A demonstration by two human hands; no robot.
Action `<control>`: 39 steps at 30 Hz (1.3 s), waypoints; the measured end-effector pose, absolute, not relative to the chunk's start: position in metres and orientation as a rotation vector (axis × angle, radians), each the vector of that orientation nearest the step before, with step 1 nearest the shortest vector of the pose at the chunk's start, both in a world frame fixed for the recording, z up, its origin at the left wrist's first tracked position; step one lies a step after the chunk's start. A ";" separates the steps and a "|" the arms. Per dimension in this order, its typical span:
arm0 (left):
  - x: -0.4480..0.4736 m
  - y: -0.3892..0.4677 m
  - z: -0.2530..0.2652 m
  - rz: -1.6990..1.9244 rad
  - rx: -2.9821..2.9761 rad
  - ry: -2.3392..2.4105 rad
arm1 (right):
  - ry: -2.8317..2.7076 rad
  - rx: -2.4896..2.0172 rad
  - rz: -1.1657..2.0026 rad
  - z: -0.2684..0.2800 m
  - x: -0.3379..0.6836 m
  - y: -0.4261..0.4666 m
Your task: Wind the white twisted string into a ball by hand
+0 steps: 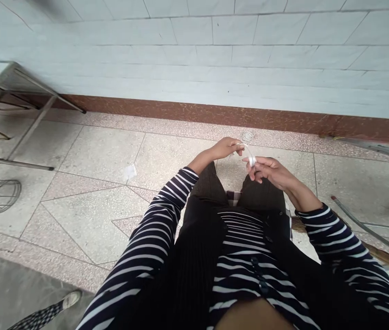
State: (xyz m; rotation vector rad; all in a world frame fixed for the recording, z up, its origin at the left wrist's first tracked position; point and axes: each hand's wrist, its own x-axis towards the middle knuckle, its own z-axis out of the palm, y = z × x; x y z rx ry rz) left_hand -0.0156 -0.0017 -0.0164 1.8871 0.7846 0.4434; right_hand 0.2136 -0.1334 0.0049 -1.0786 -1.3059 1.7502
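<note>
In front of my knees, my left hand (229, 147) is closed, thumb and fingertips pinching one end of a thin white wire (248, 149). The wire bends in an arc across to my right hand (270, 172). A small white strip or wrap (252, 161) sits by the right fingertips; whether it is tape or paper I cannot tell. My right hand is closed on the wire at this white piece, its lower fingers curled loosely. Just beyond the hands, a small coil of pale wire (247, 136) rests on the floor.
A table with metal legs (38, 121) stands at the left, a larger wire coil (2, 196) near it. White paper (130, 172) lies on the floor. Metal legs (366, 224) are at the right. A tiled wall (194, 59) runs ahead. Another person's foot (71, 299) shows lower left.
</note>
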 end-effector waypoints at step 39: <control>0.028 -0.015 -0.040 0.755 1.443 0.607 | -1.361 -1.047 1.462 0.094 0.210 -0.075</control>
